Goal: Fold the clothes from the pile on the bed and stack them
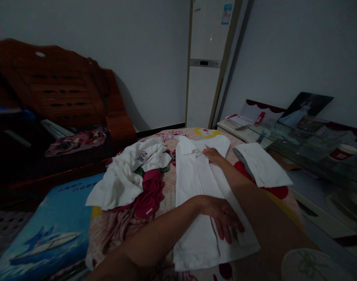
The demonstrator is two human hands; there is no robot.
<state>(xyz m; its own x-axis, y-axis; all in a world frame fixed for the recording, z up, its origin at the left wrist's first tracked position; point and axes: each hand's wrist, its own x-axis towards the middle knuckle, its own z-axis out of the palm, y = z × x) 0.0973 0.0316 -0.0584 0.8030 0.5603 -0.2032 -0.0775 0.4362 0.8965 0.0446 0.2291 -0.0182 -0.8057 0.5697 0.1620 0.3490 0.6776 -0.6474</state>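
Note:
A white collared shirt [190, 183] lies lengthwise in front of me, one side folded over toward its middle. My left hand [224, 218] rests on its lower part, fingers spread and holding nothing. Farther up, near the collar, my right hand [213, 154] has its fingers closed on the shirt's edge. To the left is a loose heap: a crumpled white top [122, 175] with a small dark print, over a dark red garment [149, 193] and dusty-pink cloth [120, 230]. On the right sits a folded white garment [263, 164] with grey and red cloth under it.
A patterned pink and yellow cover [166, 199] lies beneath the clothes. A blue boat-print item [52, 226] is at the left, below a carved wooden bench [58, 86]. On the right stands a glass-topped cabinet [284, 136]; a tall white air conditioner [203, 93] stands behind.

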